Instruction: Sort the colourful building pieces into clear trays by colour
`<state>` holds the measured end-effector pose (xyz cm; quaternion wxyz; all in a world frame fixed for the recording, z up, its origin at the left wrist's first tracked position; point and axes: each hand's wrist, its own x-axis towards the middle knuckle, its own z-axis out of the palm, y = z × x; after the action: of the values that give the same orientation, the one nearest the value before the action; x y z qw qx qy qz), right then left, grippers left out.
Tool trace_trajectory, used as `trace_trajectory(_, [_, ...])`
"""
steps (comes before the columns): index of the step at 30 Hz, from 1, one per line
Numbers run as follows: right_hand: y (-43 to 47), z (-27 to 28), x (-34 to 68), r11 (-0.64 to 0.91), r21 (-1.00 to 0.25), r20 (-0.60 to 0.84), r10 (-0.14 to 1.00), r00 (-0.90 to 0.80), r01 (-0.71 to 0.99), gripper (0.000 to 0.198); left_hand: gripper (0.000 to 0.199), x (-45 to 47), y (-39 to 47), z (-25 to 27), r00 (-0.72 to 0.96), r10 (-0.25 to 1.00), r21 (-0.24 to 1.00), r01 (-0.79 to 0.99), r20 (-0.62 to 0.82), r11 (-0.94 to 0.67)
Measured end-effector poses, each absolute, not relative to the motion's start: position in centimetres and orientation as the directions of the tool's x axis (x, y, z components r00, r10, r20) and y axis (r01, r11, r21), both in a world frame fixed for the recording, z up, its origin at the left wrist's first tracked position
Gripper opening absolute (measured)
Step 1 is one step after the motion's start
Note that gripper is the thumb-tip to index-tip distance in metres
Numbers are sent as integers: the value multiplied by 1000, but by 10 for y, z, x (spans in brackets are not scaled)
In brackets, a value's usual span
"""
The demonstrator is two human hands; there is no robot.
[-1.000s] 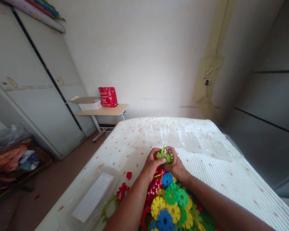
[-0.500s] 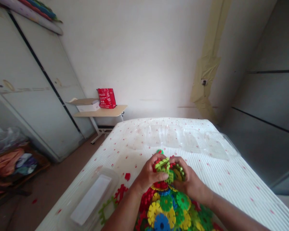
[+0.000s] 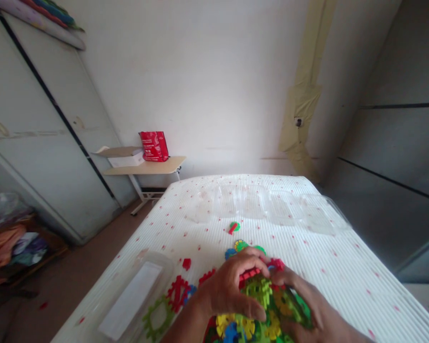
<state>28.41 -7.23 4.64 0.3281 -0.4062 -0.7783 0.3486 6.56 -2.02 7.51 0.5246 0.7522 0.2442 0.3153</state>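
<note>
A heap of plastic interlocking toy pieces (image 3: 232, 328) in yellow, blue, green and red lies at the near edge of the view. My left hand (image 3: 236, 286) curves around lime-green toothed pieces (image 3: 259, 290) on top of it, thumb on the near side. Opposite, my right hand (image 3: 307, 300) has its fingers bent around green and yellow pieces (image 3: 289, 305). Both hands hold the bunch between them, and their palms hide part of it. Just beyond the fingers lie a yellow-green disc (image 3: 240, 245) and a blue disc (image 3: 230, 253).
Clear plastic trays (image 3: 282, 207) line the far part of the patterned tablecloth (image 3: 329, 271). A clear container (image 3: 164, 262) with a white strip (image 3: 130, 302) sits left. Nearby are a red toothed piece (image 3: 178, 293), a green ring (image 3: 159, 318) and a red block (image 3: 186, 263).
Both hands have come down and nearer with the bunch, onto the heap. Discs beyond the fingers, including a green one with a red piece, now show more fully. The view has shifted slightly.
</note>
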Motion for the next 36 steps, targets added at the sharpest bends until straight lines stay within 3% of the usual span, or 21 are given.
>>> trace_trajectory(7, [-87,51,302,534,-734,283,803,-525,420,46,60,67,-26,82,764,599,930,-1,238,-368])
trace_trajectory(14, [-75,38,325,607,-589,331,784,-525,534,53,55,67,-27,82,743,633,916,67,219,-395])
trace_trajectory(19, [-29,40,308,620,-572,356,777,-519,537,28,43,77,-26,88,716,646,900,59,263,-432])
trace_trajectory(24, [40,42,255,671,-534,361,731,-579,514,29,40,67,-15,107,550,766,921,-17,334,-389])
trace_trajectory(29, [85,28,207,594,-373,173,799,-576,713,27,38,45,4,130,299,803,855,-118,515,-504])
trace_trajectory(33, [93,20,195,584,-331,134,806,-576,741,35,38,36,-2,156,211,814,832,3,541,-554])
trace_trajectory(36, [86,21,200,647,-319,108,751,-652,693,35,28,26,-31,163,232,852,810,272,469,-520])
